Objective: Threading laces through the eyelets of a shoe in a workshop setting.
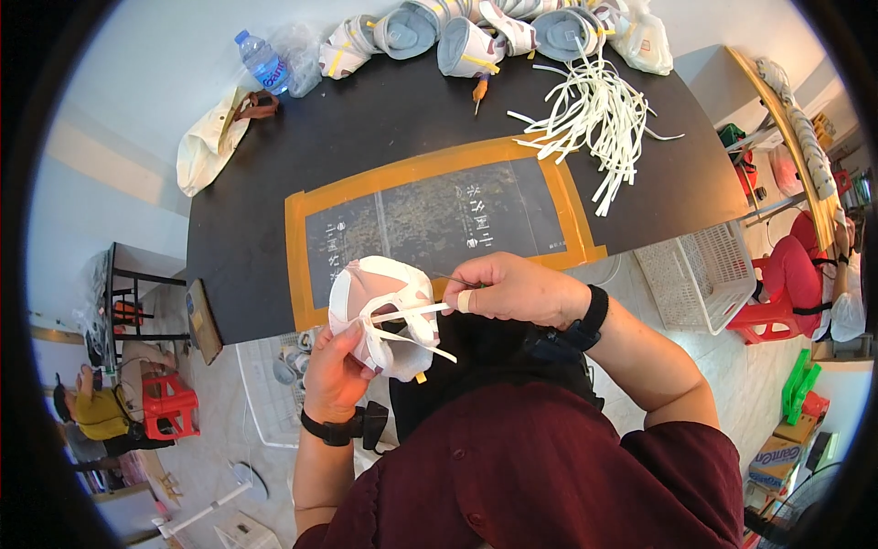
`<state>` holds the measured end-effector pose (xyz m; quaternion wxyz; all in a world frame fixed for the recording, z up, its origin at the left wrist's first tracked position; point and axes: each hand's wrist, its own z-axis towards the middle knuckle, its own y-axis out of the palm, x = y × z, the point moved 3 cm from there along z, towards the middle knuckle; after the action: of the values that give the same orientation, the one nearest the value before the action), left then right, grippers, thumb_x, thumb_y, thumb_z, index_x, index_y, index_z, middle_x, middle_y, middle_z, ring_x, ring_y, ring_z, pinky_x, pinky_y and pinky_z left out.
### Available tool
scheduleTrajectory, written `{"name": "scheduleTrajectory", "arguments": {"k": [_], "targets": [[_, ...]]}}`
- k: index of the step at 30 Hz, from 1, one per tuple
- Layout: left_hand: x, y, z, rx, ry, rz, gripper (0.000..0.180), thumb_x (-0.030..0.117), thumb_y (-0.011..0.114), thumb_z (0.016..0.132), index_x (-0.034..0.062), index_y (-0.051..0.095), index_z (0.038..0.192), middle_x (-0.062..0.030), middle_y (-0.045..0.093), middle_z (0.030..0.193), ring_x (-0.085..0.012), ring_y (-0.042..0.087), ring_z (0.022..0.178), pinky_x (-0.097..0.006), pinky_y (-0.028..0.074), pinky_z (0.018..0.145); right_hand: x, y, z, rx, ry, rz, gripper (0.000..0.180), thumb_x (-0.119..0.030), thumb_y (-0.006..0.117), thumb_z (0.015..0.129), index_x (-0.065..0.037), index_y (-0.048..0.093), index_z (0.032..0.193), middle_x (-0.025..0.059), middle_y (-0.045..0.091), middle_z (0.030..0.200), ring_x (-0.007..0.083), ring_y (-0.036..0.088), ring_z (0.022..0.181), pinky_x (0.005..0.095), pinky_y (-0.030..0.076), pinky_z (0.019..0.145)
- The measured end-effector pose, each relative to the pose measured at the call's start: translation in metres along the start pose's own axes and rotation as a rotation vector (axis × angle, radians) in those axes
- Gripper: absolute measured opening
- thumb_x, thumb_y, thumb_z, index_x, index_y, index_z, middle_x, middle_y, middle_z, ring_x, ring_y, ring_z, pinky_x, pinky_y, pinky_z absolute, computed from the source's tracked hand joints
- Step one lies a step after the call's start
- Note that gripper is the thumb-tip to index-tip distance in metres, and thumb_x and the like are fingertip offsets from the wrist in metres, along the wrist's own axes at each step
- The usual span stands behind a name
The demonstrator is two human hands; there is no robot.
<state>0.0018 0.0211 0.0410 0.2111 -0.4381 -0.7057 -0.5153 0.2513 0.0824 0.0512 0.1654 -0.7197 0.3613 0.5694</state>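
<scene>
Close in front of me, over the near edge of the table, my left hand (334,371) grips a white and pink shoe upper (377,279) by its side, thumb on top. A flat white shoelace (419,312) runs from the upper's eyelets to my right hand (517,291), which pinches it between closed fingers. The lace's other end hangs loose beside the upper. A thin dark rod, perhaps a hook, sticks out from the right fingers toward the upper; its handle is hidden. One right finger wears a tan bandage.
Taped to the dark table (247,247) is a printed sheet (430,220). White laces (599,119) lie heaped at the back right. Several shoe uppers (466,48) line the far edge, near an orange-handled pointed tool (480,89). A bottle (263,64) stands back left. Crates (690,274) flank the table.
</scene>
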Motion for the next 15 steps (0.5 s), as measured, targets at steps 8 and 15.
{"name": "scheduleTrajectory", "arguments": {"k": [8,15], "targets": [[-0.002,-0.001,0.002,-0.005,0.002,-0.063,0.039,0.017,0.058,0.095,0.0012,0.054,0.130,-0.0158,0.068,0.116,-0.0113,0.062,0.067,-0.020,0.040,0.042,-0.001,-0.010,0.000,0.217,-0.047,-0.068,0.020,-0.015,0.056,0.092,-0.003,0.068,0.102,0.0011,0.063,0.084,0.0098,0.054,0.077,0.0271,0.046,0.070],[-0.004,0.017,-0.012,-0.023,0.209,0.426,0.029,0.024,0.057,0.098,0.0022,0.060,0.117,-0.0037,0.064,0.095,-0.0076,0.054,0.072,-0.023,0.043,0.058,-0.043,0.056,-0.012,0.477,-0.463,-0.707,0.020,-0.022,0.071,0.083,-0.007,0.064,0.093,0.0089,0.063,0.087,0.0282,0.065,0.080,0.0371,0.052,0.068]]}}
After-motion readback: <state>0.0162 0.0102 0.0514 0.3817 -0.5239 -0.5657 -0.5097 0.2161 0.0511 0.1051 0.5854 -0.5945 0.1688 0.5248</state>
